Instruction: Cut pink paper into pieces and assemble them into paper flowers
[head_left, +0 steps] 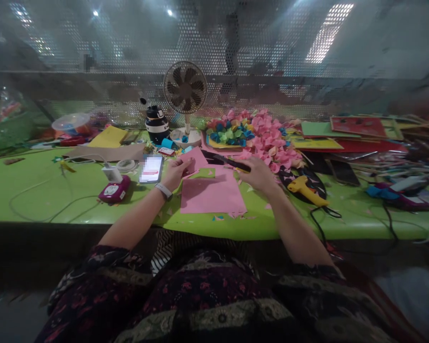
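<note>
My left hand point(178, 172) pinches a piece of pink paper point(196, 160) by its left side, raised a little above the table. In my right hand point(255, 172) are dark scissors point(221, 159) with a yellow-marked handle, their blades pointing left beside the paper's right edge. Whether the blades touch the paper I cannot tell. Below both hands lies a larger pink sheet point(214, 195) with small scraps around its lower right corner. Behind my right hand rises a heap of pink paper flowers point(268, 136), next to blue, green and yellow ones point(232, 131).
A lit phone point(151, 169), a purple extension box point(114, 189) with a white charger, and cables lie left. A small fan point(186, 90) and a black bottle point(157, 125) stand behind. A yellow glue gun point(307, 191) and stacked coloured sheets point(357, 128) are right.
</note>
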Tool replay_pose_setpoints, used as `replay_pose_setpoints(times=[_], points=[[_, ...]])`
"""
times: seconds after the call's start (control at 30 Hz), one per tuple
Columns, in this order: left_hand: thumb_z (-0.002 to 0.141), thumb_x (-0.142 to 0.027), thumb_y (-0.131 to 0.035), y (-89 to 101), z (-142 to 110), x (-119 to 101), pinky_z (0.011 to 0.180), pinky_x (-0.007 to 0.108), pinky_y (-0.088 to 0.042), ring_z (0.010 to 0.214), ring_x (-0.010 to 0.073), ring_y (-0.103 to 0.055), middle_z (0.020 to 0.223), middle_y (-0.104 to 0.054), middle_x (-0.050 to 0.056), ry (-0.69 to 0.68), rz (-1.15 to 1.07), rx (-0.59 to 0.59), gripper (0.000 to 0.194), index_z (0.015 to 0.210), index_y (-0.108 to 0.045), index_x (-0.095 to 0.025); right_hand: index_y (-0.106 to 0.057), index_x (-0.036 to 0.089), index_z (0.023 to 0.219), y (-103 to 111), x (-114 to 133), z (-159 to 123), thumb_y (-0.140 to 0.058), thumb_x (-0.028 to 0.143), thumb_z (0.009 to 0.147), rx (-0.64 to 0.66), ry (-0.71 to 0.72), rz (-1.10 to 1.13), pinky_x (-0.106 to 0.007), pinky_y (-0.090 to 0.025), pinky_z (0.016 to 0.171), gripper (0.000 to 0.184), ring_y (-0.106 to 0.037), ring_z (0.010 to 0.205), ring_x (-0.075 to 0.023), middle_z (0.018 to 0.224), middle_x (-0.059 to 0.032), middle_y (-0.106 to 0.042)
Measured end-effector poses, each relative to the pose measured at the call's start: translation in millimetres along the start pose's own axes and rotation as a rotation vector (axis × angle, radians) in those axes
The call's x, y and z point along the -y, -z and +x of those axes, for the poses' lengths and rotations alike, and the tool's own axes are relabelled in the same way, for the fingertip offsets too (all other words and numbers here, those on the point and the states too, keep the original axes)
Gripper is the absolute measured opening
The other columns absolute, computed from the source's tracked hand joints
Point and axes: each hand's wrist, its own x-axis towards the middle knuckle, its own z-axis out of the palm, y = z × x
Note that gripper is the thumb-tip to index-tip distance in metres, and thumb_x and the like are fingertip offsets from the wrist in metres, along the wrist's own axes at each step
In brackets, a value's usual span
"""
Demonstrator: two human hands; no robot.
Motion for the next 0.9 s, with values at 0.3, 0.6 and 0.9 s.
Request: replay_pose_setpoints(times=[0.3, 0.6, 0.9], points=[[0.045, -0.046, -0.099, -1.6, -0.5, -0.2, 0.049, 0.019, -0.048, 0.049, 0.0061, -0.054, 0.059, -0.065, -0.001, 0.011, -0.004, -0.009, 0.051, 0.065, -0.064, -0.014, -0.073, 0.022, 0.128, -2.7, 12.5, -3.2, -0.065, 0.026, 0.078, 0.013, 0.011, 0.002, -0.042, -0.051, 0.09, 0.051, -0.06, 0.103, -0.0313, 0.105, -0.011, -0.068], [0.053, -0.04, -0.098, -4.5, -2.4, -2.5, 0.053, 0.022, -0.052, 0.051, 0.0076, -0.057, 0.06, -0.064, -0.003, 0.03, -0.038, -0.009, 0.045, 0.068, -0.065, -0.014, -0.074, 0.021, 0.126, -3.4, 14.5, -3.1, -0.069, 0.03, 0.08, 0.03, 0.048, 0.02, -0.044, -0.051, 0.092, 0.047, -0.061, 0.105, -0.0326, 0.108, -0.0117, -0.069], [0.053, -0.041, -0.097, -0.3, 3.3, 5.8, 0.051, 0.02, -0.05, 0.053, 0.0089, -0.06, 0.062, -0.067, -0.001, 0.045, -0.064, 0.017, 0.044, 0.069, -0.066, -0.014, -0.073, 0.021, 0.127, -5.4, 27.4, -8.1, -0.061, 0.025, 0.086, 0.035, 0.062, 0.026, -0.044, -0.05, 0.097, 0.042, -0.062, 0.112, -0.0305, 0.116, -0.0118, -0.07]])
